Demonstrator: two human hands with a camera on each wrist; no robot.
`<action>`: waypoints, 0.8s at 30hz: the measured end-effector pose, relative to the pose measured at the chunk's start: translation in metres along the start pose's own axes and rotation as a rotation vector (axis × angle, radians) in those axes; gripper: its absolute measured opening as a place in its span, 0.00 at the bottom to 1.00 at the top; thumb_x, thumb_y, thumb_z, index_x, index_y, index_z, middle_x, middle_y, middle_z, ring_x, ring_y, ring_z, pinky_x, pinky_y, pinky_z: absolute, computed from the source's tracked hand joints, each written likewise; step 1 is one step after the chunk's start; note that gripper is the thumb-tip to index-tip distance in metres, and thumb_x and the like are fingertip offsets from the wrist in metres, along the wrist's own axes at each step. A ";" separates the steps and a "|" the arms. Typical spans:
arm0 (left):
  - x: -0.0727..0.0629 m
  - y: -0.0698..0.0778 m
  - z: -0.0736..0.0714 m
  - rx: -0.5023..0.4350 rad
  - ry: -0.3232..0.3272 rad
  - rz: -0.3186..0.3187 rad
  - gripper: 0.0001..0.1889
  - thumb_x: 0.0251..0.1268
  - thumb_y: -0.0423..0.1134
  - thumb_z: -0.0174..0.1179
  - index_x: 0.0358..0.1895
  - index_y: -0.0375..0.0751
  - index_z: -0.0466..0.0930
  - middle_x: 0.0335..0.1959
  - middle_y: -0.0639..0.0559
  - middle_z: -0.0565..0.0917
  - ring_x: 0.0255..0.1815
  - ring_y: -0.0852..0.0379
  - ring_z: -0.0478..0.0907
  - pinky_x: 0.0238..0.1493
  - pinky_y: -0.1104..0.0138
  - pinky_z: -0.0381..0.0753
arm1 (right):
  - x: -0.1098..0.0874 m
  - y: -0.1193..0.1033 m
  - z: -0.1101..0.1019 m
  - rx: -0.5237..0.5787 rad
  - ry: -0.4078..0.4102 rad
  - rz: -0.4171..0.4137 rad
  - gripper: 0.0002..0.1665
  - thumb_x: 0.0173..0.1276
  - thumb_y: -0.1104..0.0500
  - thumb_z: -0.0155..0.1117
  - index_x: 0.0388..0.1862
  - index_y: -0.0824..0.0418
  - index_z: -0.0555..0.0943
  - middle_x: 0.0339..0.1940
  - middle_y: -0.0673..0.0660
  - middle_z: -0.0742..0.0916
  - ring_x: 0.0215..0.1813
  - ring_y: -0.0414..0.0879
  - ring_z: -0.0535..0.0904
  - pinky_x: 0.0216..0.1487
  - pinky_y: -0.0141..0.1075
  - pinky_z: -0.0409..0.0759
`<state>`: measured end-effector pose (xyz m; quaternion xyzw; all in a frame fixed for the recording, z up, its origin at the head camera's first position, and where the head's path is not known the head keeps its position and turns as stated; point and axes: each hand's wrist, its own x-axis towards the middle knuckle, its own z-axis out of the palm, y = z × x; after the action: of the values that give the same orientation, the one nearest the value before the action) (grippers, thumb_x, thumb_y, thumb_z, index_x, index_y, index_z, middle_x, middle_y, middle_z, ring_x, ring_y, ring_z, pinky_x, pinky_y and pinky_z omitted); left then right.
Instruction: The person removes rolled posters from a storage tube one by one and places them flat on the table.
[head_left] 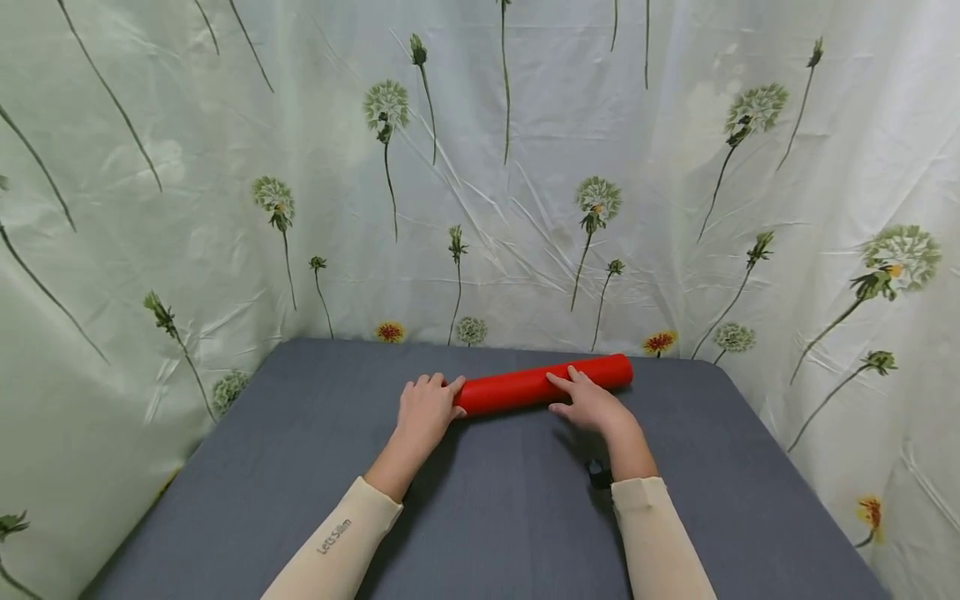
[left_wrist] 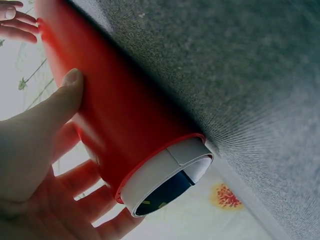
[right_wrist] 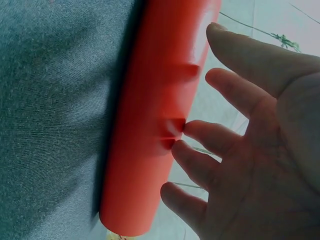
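Note:
A red roll (head_left: pixel 517 390) lies slightly slanted across the far part of the table, its right end farther back. In the left wrist view its near end shows a white rolled sheet (left_wrist: pixel 145 175) inside the red cover (left_wrist: pixel 110 105), with a dark inner face. My left hand (head_left: pixel 426 410) holds the roll's left end, thumb on one side and fingers spread around the other. Toward the right end, my right hand (head_left: pixel 596 407) touches the roll with spread fingertips. Small dents show in the red surface (right_wrist: pixel 150 100) beside those fingertips in the right wrist view.
Beneath the roll is a table covered in dark grey cloth (head_left: pixel 495 500). A white curtain (head_left: pixel 525 250) printed with dandelions hangs right behind the table and along both sides. A small black object (head_left: pixel 598 473) sits at the right wrist.

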<state>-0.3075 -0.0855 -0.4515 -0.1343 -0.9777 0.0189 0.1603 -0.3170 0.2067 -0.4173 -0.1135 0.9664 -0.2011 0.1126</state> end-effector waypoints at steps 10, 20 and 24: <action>0.001 -0.010 -0.004 -0.164 -0.083 -0.023 0.33 0.64 0.49 0.75 0.71 0.44 0.80 0.59 0.40 0.87 0.55 0.41 0.85 0.57 0.48 0.86 | 0.001 -0.004 0.005 -0.010 0.002 -0.028 0.42 0.78 0.52 0.65 0.86 0.54 0.62 0.88 0.72 0.55 0.86 0.73 0.55 0.80 0.66 0.63; 0.003 -0.020 -0.009 -0.288 -0.108 -0.044 0.31 0.57 0.40 0.81 0.67 0.45 0.84 0.57 0.39 0.87 0.55 0.41 0.85 0.57 0.47 0.86 | -0.002 -0.004 -0.005 0.030 0.080 -0.081 0.49 0.76 0.48 0.68 0.89 0.52 0.56 0.89 0.70 0.55 0.88 0.72 0.47 0.80 0.71 0.57; 0.003 -0.018 -0.009 -0.290 -0.113 -0.048 0.32 0.56 0.40 0.81 0.67 0.45 0.84 0.56 0.40 0.87 0.55 0.41 0.86 0.56 0.47 0.87 | -0.008 -0.007 -0.013 0.028 0.180 -0.119 0.56 0.72 0.42 0.71 0.90 0.48 0.51 0.89 0.67 0.55 0.89 0.70 0.48 0.79 0.76 0.52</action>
<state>-0.3120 -0.1021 -0.4407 -0.1313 -0.9806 -0.1186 0.0842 -0.3122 0.2075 -0.4015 -0.1505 0.9613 -0.2303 0.0151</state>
